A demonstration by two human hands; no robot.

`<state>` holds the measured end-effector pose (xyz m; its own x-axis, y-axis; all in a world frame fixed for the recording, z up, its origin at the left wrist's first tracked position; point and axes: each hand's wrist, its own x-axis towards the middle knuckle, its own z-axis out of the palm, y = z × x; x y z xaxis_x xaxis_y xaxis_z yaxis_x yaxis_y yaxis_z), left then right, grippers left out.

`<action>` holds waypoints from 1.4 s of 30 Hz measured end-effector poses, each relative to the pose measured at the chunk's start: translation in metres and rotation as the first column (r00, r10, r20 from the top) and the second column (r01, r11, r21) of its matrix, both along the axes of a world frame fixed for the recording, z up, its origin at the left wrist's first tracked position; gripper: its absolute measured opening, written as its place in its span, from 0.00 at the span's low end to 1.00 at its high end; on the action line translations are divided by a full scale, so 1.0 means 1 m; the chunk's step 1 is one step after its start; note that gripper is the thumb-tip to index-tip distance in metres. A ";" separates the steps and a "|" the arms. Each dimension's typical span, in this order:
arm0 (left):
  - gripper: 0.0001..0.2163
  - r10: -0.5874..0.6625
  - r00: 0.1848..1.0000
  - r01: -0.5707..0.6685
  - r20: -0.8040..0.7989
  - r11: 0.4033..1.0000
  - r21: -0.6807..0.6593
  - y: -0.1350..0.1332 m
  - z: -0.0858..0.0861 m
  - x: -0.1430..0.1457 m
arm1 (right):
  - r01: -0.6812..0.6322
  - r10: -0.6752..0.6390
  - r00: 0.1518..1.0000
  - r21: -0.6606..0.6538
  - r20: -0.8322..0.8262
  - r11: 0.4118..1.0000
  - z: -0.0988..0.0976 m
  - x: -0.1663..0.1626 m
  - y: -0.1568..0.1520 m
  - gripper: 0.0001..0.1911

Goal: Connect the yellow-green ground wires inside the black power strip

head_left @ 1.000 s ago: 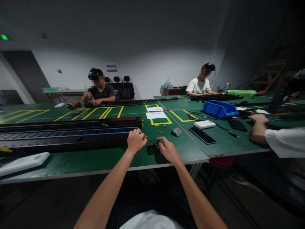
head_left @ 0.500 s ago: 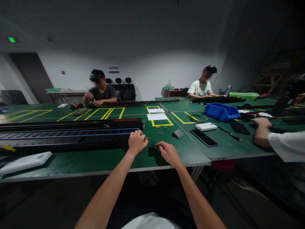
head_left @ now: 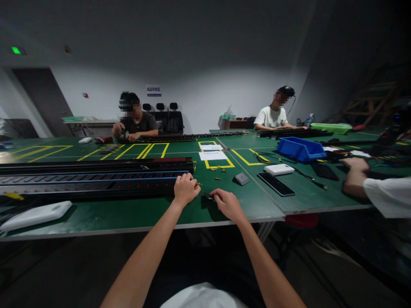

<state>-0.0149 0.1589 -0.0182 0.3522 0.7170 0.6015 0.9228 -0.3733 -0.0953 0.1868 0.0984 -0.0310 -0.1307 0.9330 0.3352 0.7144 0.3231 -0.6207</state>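
My left hand [head_left: 186, 189] is closed at the right end of a long black rail assembly [head_left: 128, 186] with a blue strip and red dots. A small yellow wire-like piece [head_left: 198, 185] pokes out at its fingertips. To its right, my right hand [head_left: 228, 204] pinches a thin dark piece with a shiny spot [head_left: 208, 196] just above the green table. The fingers hide most of this piece, so its kind is unclear. Several small brass-coloured pieces [head_left: 218, 178] lie beyond the hands, beside a grey block [head_left: 241, 179].
A phone [head_left: 276, 184], a white power bank [head_left: 279, 169] and a blue bin [head_left: 301, 149] stand to the right. Another white device [head_left: 37, 216] lies front left. A co-worker's arm [head_left: 356, 177] rests at the right; two people sit across the table. Paper labels [head_left: 212, 155] lie ahead.
The view has shifted very slightly. Both hands keep nearly the same place and grip.
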 end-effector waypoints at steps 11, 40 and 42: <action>0.08 -0.001 1.000 0.001 -0.003 1.000 0.008 0.000 0.000 0.000 | -0.003 0.003 1.000 0.013 0.010 1.000 -0.001 0.001 0.001 0.16; 0.08 -0.017 0.999 0.017 0.028 1.000 0.004 0.000 -0.001 0.000 | -0.003 0.003 1.000 0.018 0.022 1.000 0.001 0.000 0.000 0.15; 0.08 -0.016 0.999 0.016 0.027 1.000 0.005 0.001 -0.001 0.001 | -0.004 0.004 1.000 0.021 0.021 1.000 0.000 0.000 0.000 0.15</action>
<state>-0.0144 0.1594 -0.0193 0.3470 0.7086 0.6143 0.9189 -0.3878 -0.0717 0.1870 0.0982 -0.0306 -0.1417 0.9252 0.3519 0.7255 0.3389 -0.5990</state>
